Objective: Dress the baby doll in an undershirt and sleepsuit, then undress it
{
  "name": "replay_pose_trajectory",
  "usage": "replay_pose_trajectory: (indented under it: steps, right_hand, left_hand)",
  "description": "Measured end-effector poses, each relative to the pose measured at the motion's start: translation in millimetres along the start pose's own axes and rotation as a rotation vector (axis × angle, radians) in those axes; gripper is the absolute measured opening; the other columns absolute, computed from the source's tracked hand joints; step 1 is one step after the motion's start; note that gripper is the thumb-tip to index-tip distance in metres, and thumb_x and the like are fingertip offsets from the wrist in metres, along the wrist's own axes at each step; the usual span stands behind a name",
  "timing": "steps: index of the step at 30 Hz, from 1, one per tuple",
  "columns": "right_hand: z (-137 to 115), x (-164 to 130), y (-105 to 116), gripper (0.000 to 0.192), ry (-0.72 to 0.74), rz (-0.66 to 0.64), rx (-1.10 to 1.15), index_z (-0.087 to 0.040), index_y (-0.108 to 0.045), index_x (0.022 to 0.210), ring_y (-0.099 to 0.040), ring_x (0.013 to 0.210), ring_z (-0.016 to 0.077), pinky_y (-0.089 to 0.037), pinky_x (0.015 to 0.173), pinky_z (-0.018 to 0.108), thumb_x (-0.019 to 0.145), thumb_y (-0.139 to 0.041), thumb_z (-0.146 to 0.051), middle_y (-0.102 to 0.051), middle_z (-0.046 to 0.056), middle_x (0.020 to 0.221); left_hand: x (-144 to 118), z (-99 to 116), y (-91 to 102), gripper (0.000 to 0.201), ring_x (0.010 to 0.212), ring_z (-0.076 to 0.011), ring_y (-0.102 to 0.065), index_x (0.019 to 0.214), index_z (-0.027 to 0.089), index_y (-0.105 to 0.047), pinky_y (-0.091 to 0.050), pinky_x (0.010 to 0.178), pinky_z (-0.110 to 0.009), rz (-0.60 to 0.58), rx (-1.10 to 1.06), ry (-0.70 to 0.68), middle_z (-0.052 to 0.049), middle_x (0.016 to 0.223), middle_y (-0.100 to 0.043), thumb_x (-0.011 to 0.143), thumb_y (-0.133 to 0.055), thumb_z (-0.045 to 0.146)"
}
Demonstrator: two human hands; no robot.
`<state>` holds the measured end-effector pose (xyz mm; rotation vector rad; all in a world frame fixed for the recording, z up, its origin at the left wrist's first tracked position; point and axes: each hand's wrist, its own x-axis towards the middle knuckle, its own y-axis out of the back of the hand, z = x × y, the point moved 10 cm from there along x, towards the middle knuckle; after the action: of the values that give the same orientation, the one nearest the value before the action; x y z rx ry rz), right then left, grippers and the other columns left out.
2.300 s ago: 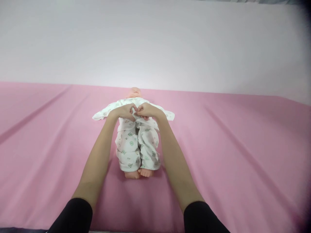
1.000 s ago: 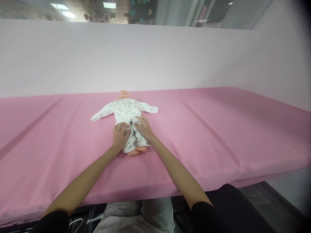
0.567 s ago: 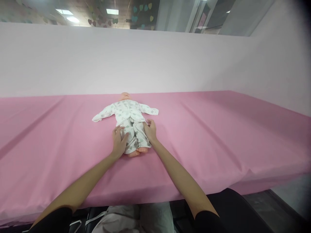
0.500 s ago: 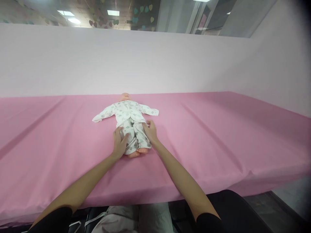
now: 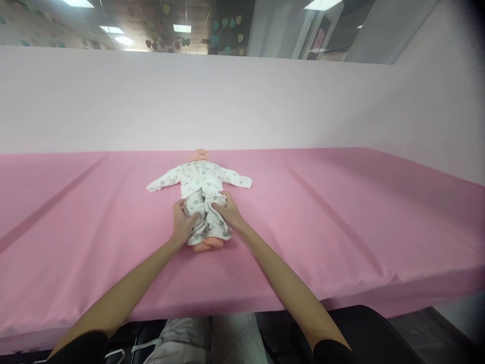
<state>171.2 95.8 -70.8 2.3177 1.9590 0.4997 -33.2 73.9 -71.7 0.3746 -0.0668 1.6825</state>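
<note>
A baby doll [image 5: 201,154] lies on its back on a pink-covered table, head toward the wall and bare feet toward me. It wears a white printed jacket [image 5: 200,174], sleeves spread to both sides, and matching trousers [image 5: 204,215]. My left hand [image 5: 182,221] grips the trousers at the left side, thumb across the front and fingers around the outer edge. On the other side, my right hand [image 5: 229,208] holds the trousers near the hip, with its thumb over the front. Some fingertips of both hands are hidden by the cloth.
The pink cover [image 5: 322,227] has long creases and hangs over the table's front edge. A white wall [image 5: 227,101] rises behind, with glass above it. A black chair [image 5: 367,333] stands at the lower right.
My right thumb has moved onto the front of the trousers. The doll's legs and feet have shifted slightly left, and the view has tilted a little.
</note>
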Motion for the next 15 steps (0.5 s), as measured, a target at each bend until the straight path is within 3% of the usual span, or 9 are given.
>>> replay_pose_trajectory:
  steps: [3, 5, 10, 15]
  right_hand:
    - [-2.4, -3.0, -4.3, 0.058, -0.014, -0.027, 0.021, -0.024, -0.046, 0.118, -0.053, 0.095, 0.0211, -0.046, 0.083, 0.036, 0.064, -0.064, -0.036, -0.056, 0.003, 0.104]
    - [-4.2, -4.7, -5.4, 0.055, -0.019, -0.038, 0.033, -0.024, -0.046, 0.114, -0.053, 0.091, 0.0205, -0.047, 0.080, 0.035, 0.063, -0.063, -0.035, -0.055, 0.002, 0.100]
    - [-5.2, -12.8, -10.4, 0.048, -0.038, -0.057, 0.044, -0.025, -0.045, 0.106, -0.052, 0.086, 0.0195, -0.046, 0.075, 0.033, 0.063, -0.062, -0.034, -0.052, 0.001, 0.094]
    - [-3.4, -16.8, -13.9, 0.044, -0.064, -0.081, 0.035, -0.025, -0.042, 0.101, -0.050, 0.080, 0.0178, -0.045, 0.069, 0.031, 0.063, -0.062, -0.035, -0.049, 0.000, 0.090]
  left_hand:
    - [7.8, -3.1, 2.4, 0.081, 0.108, -0.0206, -0.048, 0.133, 0.023, -0.024, -0.045, 0.089, -0.036, -0.028, -0.013, 0.014, -0.009, 0.121, -0.039, 0.066, -0.069, 0.026]
    - [11.9, -2.8, 3.2, 0.086, 0.106, -0.0213, -0.047, 0.137, 0.024, -0.023, -0.044, 0.090, -0.038, -0.051, 0.044, 0.008, -0.008, 0.117, -0.040, 0.066, -0.071, 0.029]
    - [11.5, -0.4, 2.5, 0.054, 0.102, -0.0205, -0.046, 0.125, 0.028, -0.048, -0.042, 0.093, -0.039, -0.088, 0.161, -0.021, -0.005, 0.105, -0.036, 0.073, -0.064, 0.032]
    - [11.3, 5.2, 2.6, 0.035, 0.100, -0.0199, -0.046, 0.111, 0.027, -0.056, -0.041, 0.089, -0.035, -0.074, 0.173, -0.082, -0.004, 0.100, -0.041, 0.077, -0.060, 0.033]
